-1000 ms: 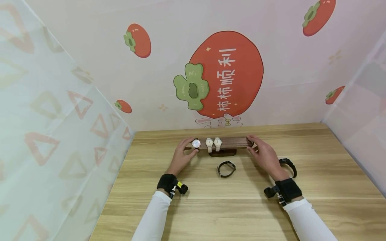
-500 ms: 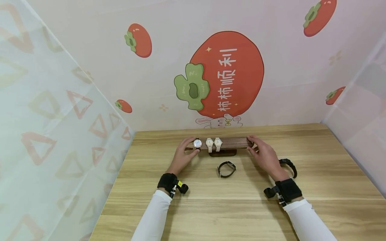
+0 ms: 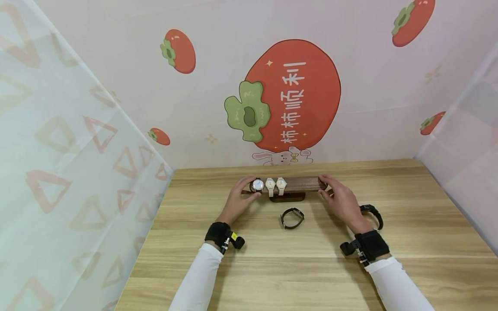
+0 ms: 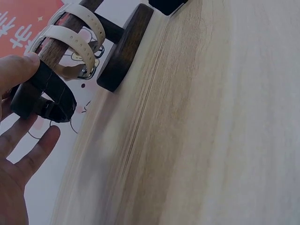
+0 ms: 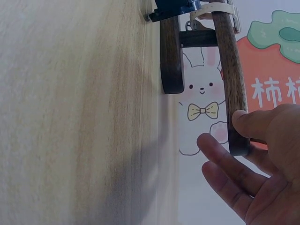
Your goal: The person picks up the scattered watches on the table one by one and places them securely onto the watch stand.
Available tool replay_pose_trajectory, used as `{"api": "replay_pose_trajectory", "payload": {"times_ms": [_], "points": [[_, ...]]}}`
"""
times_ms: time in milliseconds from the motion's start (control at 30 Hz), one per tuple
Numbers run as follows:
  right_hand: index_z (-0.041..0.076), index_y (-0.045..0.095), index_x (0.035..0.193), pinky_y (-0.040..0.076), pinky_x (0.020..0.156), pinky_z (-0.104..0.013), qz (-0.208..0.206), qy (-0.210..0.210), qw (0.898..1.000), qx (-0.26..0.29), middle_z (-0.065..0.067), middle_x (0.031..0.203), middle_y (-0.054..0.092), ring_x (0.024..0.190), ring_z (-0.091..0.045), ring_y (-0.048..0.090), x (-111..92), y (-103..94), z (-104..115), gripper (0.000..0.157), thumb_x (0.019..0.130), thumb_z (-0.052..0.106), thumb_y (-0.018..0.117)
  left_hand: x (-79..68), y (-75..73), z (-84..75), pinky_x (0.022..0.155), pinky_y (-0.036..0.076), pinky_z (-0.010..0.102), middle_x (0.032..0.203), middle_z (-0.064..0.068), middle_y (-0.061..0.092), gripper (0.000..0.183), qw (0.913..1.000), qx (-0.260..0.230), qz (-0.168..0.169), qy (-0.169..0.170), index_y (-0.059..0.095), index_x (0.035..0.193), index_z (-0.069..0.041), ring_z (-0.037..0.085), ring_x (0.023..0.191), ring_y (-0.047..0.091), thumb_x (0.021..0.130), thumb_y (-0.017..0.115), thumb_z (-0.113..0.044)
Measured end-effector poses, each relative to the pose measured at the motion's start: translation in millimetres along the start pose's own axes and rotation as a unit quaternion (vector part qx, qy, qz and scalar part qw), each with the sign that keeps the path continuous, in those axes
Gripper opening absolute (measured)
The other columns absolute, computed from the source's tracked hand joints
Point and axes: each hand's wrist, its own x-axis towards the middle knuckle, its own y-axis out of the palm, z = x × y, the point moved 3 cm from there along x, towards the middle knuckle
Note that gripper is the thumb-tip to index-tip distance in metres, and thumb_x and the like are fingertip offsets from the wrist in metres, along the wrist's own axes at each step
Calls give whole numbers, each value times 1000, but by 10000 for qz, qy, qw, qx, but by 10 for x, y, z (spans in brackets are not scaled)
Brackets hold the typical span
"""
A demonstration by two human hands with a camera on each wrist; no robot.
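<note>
A dark wooden watch stand (image 3: 301, 184) has a horizontal bar raised on a short post above its base (image 3: 288, 198). My left hand (image 3: 234, 204) pinches a dark-strapped watch (image 3: 257, 185) with a pale round dial, which loops around the bar near its left end. In the left wrist view, the thumb lies against the black strap (image 4: 55, 88). Two cream-strapped watches, one (image 3: 270, 185) beside the other (image 3: 281, 184), hang just right of it. At the bar's right end, my right hand (image 3: 344, 203) grips the wood between thumb and fingers.
On the wooden table (image 3: 272, 276), a black-strapped watch (image 3: 298, 212) lies in front of the stand. Another black watch (image 3: 373, 210) rests beside my right wrist. A patterned wall (image 3: 210, 108) rises behind the table.
My left hand has slid the dark-strapped watch a little to the right along the bar, closer to the cream watches. The right hand keeps its place on the bar's end.
</note>
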Motion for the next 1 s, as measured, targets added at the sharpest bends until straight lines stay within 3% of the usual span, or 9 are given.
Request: {"api": "replay_pose_trajectory", "payload": {"times_ms": [233,500,733,1000], "points": [[0,60,147,64,74,-53,14,5,10000,13,-24,145,64,90,-37,76,-6,3,13,51,99,5,76,9,48,-24,114,52,53,154,10,57,61,9998,-68,157,-49,58,152,-10,32,146,52,97,82,-19],[1,59,148,64,76,-53,89,26,10000,26,-24,145,64,91,-37,76,1,0,8,52,100,7,75,10,60,-25,107,57,52,150,12,58,59,9999,10,125,30,58,150,-7,33,141,55,96,81,-14],[3,60,148,64,76,-53,121,30,9999,14,-23,146,64,92,-37,76,1,-1,2,51,100,10,75,19,48,-26,110,55,54,151,15,56,59,9999,46,118,-85,58,148,-5,34,142,54,94,81,-11],[3,61,147,65,73,-53,0,-23,10000,91,-25,145,64,87,-35,77,-2,-24,-9,51,98,8,77,40,39,0,112,54,54,145,11,59,59,9997,-17,174,159,59,147,-5,32,137,57,93,81,-9]]}}
